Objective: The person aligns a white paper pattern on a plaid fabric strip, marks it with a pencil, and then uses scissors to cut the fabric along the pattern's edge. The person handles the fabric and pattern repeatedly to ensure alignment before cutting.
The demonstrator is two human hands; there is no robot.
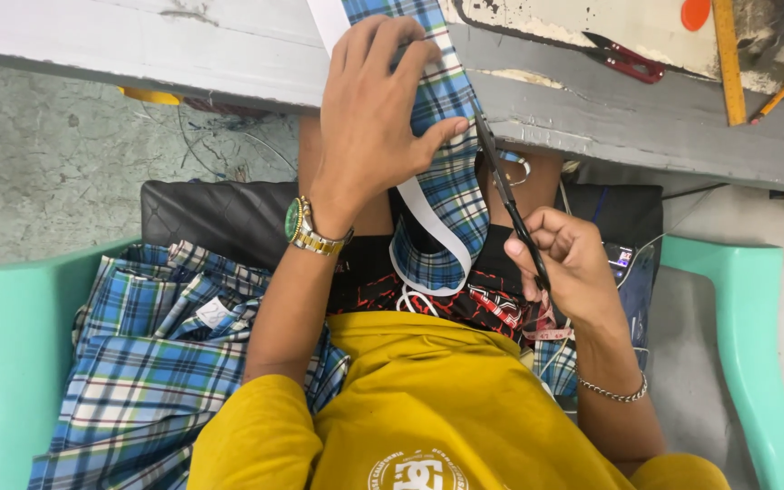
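My left hand (376, 109) presses a strip of blue plaid cloth (451, 181) with a white backing band against the grey table edge (592, 118). The strip hangs off the table and curls up over my lap. My right hand (569, 263) grips black scissors (505, 195) by the handles. Their blades point up along the right edge of the strip, tips close to my left thumb. A gold and green watch sits on my left wrist and a chain bracelet on my right.
A pile of blue plaid fabric (151, 363) lies on the green plastic chair (2, 363) to my left. On the table sit red-handled pliers (632, 62), a yellow ruler (729, 59), a pencil (776, 97) and an orange disc (695, 13).
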